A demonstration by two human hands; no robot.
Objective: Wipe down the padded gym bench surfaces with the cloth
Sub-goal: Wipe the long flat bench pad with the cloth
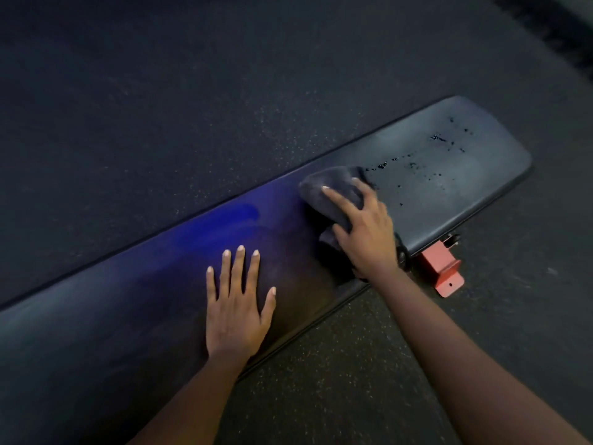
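One padded gym bench (128,300) runs slantwise from the lower left to the upper right. Its dark vinyl top is smooth. The long stretch on the left carries a blue sheen along its far edge, and the shorter stretch towards the right end looks matt grey-black. The near edge breaks beside the right wrist, which suggests two pads. The join itself is hidden under the hand.

Many small dark droplets (417,162) are scattered on the right-hand stretch, thickest towards the far edge and thinner towards the near one. They are too many and too fine to count.

There is one cloth (333,178), dark grey and bunched into soft folds. It lies on the bench top where the two stretches meet, nearer the far edge, with its right side touching the first droplets.

Both hands are in view. The right hand (365,232) lies on top of the cloth and holds it against the padding, its fingers curved over the bunch and its thumb pressed into the near fold. The left hand (237,309) rests palm down on the long stretch close to the near edge. Its fingers are straight and slightly spread, it holds nothing, and it is well apart from the cloth.

One red metal bracket (444,271) sticks out from under the near edge by the right wrist. The speckled dark rubber floor (160,91) lies all around.
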